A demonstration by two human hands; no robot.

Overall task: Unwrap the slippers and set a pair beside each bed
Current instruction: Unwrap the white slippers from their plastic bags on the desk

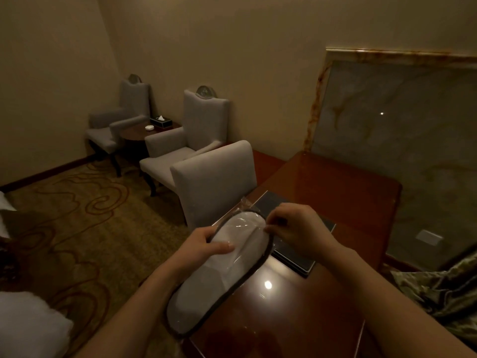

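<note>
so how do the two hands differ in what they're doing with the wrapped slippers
The left hand grips the wrapped slippers around their side, thumb flat on top. The right hand only pinches the clear plastic at the toe end, fingers curled. Both are bare and hold the pack above the desk.

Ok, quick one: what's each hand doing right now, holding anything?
Left hand: closed on the wrapped slippers, thumb on top.
Right hand: fingers pinching the plastic wrapper at the toe end.
</note>
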